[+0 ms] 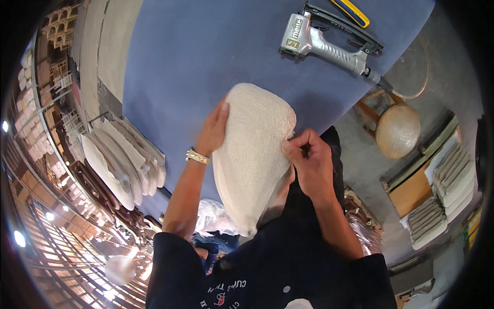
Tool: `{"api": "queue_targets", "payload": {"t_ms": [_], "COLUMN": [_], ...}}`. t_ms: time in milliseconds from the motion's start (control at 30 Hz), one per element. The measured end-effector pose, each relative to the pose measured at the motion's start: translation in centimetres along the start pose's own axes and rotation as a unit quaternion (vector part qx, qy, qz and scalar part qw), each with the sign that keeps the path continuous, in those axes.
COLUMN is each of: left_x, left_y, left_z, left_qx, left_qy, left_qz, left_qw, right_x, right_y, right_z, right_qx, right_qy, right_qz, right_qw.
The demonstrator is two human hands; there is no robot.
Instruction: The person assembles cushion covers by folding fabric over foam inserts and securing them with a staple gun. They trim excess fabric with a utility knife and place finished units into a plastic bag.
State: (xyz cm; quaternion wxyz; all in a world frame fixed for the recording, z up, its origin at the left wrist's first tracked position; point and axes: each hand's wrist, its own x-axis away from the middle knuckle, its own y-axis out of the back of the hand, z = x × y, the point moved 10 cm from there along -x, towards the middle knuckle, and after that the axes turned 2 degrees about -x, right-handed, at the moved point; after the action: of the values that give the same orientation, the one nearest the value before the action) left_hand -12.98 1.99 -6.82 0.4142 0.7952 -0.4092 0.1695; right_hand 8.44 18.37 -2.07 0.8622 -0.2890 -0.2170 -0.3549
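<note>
A cream, fabric-covered padded panel with rounded corners stands tilted between my hands, at the near side of the blue tabletop and in front of my body. My left hand, with a gold-coloured bracelet at the wrist, grips the panel's left edge, its thumb on the fabric face. At the opposite edge, my right hand pinches the fabric rim between thumb and bent fingers. The panel's back side is hidden from view.
A silver pneumatic staple gun with a hose lies at the table's far right, beside a yellow-and-black handle. A round-topped wooden stool stands to the right. Similar padded panels stand in a row on the left; more cushions are stacked at right.
</note>
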Motion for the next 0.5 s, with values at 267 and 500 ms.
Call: {"api": "queue_targets", "payload": {"t_ms": [267,500], "left_x": [6.1,11.2], "left_y": [-4.9,-2.9], "left_z": [-3.1,-10.8], "left_qx": [0.084,0.124], "left_qy": [-0.071,-0.156], "left_qz": [0.022,0.045], "left_qw": [0.994,0.979], "right_x": [3.8,1.8], "right_y": [-4.0,-5.4], "right_z": [4.1,2.9], "right_qx": [0.216,0.127], "right_qy": [0.017,0.040], "right_qz": [0.033,0.077], "right_qw": [0.976,0.988]}}
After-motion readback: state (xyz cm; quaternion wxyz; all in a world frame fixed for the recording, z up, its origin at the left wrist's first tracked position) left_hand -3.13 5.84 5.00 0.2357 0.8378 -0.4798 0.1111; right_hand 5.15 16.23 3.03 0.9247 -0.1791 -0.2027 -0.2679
